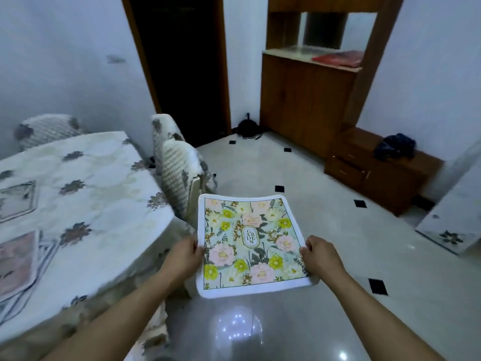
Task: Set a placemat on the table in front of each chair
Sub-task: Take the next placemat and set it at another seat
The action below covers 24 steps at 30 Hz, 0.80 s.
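Chairs (177,173) line table (109,225) right side; floor (325,243) open up to cabinet (304,100).

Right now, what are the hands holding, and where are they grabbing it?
Both hands hold the flowery placemat: the left hand pinches its left edge, the right hand its right edge.

A home dining room: cloth-covered table (86,194) left of the hands, covered chairs (179,175) ahead, wooden cabinet (309,100) beyond, tiled floor (325,230).
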{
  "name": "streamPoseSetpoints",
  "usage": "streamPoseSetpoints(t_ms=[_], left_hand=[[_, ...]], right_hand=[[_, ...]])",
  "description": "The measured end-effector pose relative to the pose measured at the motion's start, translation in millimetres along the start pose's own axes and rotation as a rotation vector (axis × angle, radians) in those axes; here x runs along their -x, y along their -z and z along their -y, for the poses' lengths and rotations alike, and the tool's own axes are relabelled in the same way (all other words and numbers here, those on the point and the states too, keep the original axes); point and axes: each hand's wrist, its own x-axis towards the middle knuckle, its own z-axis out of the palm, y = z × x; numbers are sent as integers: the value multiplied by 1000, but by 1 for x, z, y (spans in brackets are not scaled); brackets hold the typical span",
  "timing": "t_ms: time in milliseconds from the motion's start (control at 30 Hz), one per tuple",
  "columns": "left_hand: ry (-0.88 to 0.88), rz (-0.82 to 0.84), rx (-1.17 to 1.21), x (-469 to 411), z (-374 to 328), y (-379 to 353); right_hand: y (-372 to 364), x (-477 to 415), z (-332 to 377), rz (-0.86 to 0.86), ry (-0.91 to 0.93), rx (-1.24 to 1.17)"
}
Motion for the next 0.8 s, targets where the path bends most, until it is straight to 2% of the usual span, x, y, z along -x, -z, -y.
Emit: streamPoseSetpoints(t_ms=[200, 467, 567, 700, 800], left_hand=[[117, -98, 117, -88, 17, 8], [124, -123, 80, -252, -19, 34], [177, -146, 86, -294, -19, 48], [306, -233, 91, -350, -3, 66], [480, -318, 158, -383, 16, 79]], right_hand=[[-8, -123, 54, 46, 159, 56], [15, -287, 95, 35, 112, 58], [16, -343, 123, 54, 134, 46], [0, -435, 185, 117, 285, 37], [-22, -507, 246, 190, 455, 45]])
